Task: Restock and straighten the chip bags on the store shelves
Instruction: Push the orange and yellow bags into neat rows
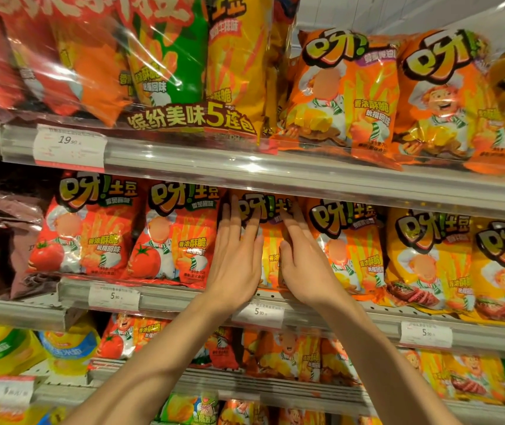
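An orange chip bag (pixel 270 240) stands upright in the middle of the second shelf (pixel 183 297), between a red tomato bag (pixel 174 237) and another orange bag (pixel 348 243). My left hand (pixel 236 259) lies flat on the bag's left side with straight fingers pointing up. My right hand (pixel 303 259) presses flat on its right side, fingers reaching toward the bag's top. Most of the bag's front is hidden behind both hands.
A clear-wrapped five-pack (pixel 140 56) and orange bags (pixel 346 90) fill the shelf above. Yellow bags (pixel 429 265) stand at the right, a brown bag (pixel 2 237) at the left. More chip bags (pixel 279 354) line the lower shelves. Price tags (pixel 257 312) hang on the rails.
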`<state>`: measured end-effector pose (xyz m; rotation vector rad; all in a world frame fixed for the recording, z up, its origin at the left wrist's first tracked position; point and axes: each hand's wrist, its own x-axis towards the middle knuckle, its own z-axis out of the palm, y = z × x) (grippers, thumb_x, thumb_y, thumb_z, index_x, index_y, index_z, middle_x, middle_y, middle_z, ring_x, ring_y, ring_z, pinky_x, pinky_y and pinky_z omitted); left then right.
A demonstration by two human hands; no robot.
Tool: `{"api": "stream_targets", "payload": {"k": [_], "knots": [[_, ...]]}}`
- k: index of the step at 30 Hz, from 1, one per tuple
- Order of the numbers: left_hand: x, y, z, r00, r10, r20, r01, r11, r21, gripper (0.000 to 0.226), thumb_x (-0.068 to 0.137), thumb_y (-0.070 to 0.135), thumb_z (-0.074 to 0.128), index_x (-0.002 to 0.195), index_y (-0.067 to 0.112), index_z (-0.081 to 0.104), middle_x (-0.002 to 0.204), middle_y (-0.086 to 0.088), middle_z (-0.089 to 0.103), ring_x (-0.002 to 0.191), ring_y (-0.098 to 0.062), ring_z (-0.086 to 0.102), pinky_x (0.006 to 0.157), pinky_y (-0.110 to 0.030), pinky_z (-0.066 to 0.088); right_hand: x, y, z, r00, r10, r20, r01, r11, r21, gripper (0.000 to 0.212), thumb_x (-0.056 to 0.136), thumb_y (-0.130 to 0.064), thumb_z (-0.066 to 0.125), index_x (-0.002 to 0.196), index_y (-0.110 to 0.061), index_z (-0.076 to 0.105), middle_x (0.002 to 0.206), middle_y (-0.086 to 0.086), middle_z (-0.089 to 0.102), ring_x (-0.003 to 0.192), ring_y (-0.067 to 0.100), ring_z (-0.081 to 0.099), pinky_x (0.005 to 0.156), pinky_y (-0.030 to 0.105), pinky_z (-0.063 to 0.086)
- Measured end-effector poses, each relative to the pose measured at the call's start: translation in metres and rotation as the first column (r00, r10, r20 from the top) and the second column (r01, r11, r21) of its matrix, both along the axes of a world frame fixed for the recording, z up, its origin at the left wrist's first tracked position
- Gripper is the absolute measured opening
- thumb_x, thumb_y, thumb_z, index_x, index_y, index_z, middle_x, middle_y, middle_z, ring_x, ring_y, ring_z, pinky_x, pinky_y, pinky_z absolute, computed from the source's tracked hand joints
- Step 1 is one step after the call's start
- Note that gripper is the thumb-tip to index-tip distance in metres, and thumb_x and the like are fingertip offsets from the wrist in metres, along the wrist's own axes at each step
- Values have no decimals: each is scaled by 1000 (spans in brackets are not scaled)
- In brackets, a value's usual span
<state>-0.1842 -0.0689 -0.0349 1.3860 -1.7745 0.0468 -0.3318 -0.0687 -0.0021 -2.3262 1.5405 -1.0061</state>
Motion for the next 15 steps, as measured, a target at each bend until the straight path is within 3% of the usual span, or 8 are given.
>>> {"api": "stream_targets", "payload": {"k": [3, 7, 11, 15], "knots": [[0, 7, 3, 1000, -4, 26, 4, 1000, -7, 44, 108, 30, 32, 150, 20, 33, 162, -11, 18, 151, -26, 11, 122, -45, 18, -17, 8, -1, 998, -43, -44, 38, 994, -103, 49, 106, -20, 35, 155, -20, 30, 159, 4, 33, 148, 20, 26, 120, 36, 26], [-19, 14, 13, 1000, -27, 14, 26, 1000, 14, 48, 104, 34, 39, 151, 25, 33, 153, -9, 31, 143, -24, 23, 115, -46, 29, -56, 7, -3, 971, -215, -102, 187, 954, -234, 44, 102, -17, 46, 145, -7, 42, 140, 16, 50, 134, 33, 41, 115, 48, 33], [-49, 16, 29, 999, -42, 11, 42, 999, -9, 50, 101, 32, 47, 149, 23, 36, 150, -9, 33, 138, -22, 26, 112, -36, 24, -85, 7, 0, 945, -316, -88, 303, 944, -133, 50, 101, -24, 53, 144, -2, 40, 144, 23, 43, 137, 38, 37, 115, 46, 32], [-80, 14, 42, 987, -148, -66, 156, 981, 118, 58, 99, 34, 51, 152, 27, 29, 154, -10, 25, 144, -27, 24, 115, -37, 27, -101, 4, 12, 948, -315, -51, 316, 948, 33, 65, 97, -32, 60, 150, -7, 31, 153, 20, 30, 144, 35, 30, 116, 40, 30]]}}
